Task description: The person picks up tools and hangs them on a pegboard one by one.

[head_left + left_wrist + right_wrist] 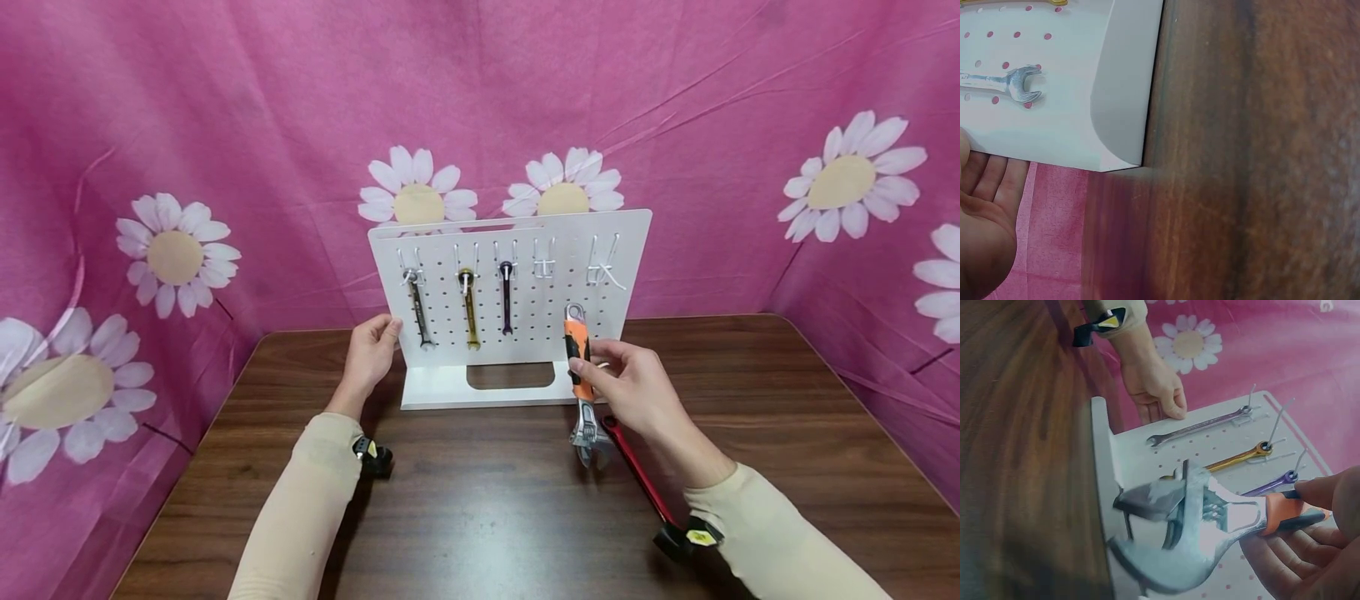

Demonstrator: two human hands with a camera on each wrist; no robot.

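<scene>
My right hand (637, 387) grips an adjustable wrench (577, 346) by its orange and black handle, in front of the pegboard's lower right part. Its metal head (1207, 531) points down, and the jaws stand apart in the right wrist view. My left hand (371, 354) pinches the left edge of the white pegboard (435, 387), its fingers partly behind the board. On the board's hooks hang a silver wrench (419, 312), a gold wrench (471, 315) and a purple wrench (507, 304).
A red wrench (641, 471) lies on the brown wooden table (480, 500), below my right hand and partly hidden by the wrist camera. Two more wire hooks (602, 268) (543, 265) stick out at the board's upper right. A pink flowered cloth (480, 100) hangs behind.
</scene>
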